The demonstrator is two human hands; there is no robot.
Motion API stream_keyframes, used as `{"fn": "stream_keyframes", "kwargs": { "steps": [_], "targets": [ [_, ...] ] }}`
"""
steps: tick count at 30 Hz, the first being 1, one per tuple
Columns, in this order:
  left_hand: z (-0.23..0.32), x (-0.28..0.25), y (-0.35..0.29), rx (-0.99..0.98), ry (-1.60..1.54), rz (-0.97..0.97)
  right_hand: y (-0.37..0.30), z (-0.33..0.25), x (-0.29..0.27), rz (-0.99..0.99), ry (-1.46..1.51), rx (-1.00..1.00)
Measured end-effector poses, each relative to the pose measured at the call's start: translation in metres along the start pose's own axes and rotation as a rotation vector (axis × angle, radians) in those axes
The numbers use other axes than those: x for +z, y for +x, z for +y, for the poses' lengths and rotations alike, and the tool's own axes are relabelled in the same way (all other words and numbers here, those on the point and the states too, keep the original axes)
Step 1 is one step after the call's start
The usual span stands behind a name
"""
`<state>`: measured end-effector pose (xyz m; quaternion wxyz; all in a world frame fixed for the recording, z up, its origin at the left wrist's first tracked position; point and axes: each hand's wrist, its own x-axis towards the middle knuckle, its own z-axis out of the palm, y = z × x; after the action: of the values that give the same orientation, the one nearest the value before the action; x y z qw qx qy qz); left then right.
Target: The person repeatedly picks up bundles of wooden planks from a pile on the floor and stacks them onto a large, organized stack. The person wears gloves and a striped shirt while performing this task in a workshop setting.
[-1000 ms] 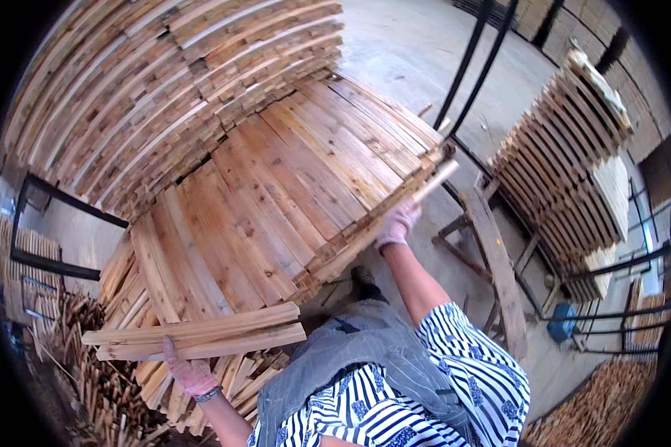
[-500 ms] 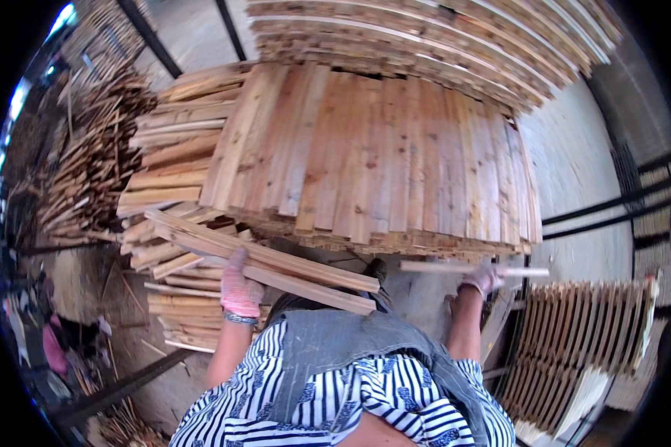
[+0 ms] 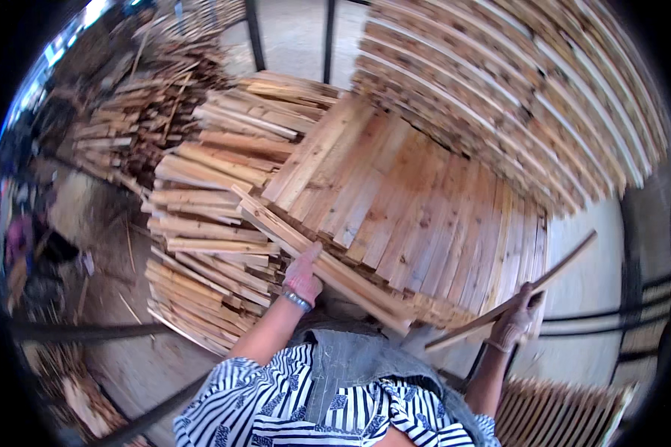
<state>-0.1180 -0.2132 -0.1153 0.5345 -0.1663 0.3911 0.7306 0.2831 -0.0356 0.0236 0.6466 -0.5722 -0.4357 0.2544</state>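
Observation:
My gloved left hand (image 3: 304, 276) is closed round a few long wooden slats (image 3: 335, 277), carried slantwise along the near edge of a stack of boards (image 3: 395, 194). How many slats lie in that grip I cannot make out exactly. Out to the right, my gloved right hand (image 3: 516, 319) grips a single narrow wooden strip (image 3: 492, 314), tilted with its far end up to the right. The boards of the stack lie flat, side by side, below both hands' far side.
Left of the stack are layered piles of rough slats (image 3: 209, 216), with a heap of scrap wood (image 3: 149, 119) beyond. A tall stack of boards (image 3: 499, 97) rises at the back right. Dark metal rails (image 3: 596, 328) run at right; slatted wood (image 3: 559, 413) stands near my right elbow.
My view has swung to the left. Both hands have moved forward, the left with its slats toward the stack. The right-hand strip has turned from nearly level to a steep slant.

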Motion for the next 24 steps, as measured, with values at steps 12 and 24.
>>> {"fn": "stream_keyframes", "kwargs": {
  "steps": [12, 24],
  "targets": [
    [0.085, 0.158, -0.126, 0.524, 0.217, -0.742, -0.127, -0.182, 0.192, -1.458, 0.338, -0.177],
    [0.069, 0.275, -0.075, 0.667, 0.838, -0.886, -0.052, -0.139, 0.202, -1.237, 0.294, -0.226]
  ]
}}
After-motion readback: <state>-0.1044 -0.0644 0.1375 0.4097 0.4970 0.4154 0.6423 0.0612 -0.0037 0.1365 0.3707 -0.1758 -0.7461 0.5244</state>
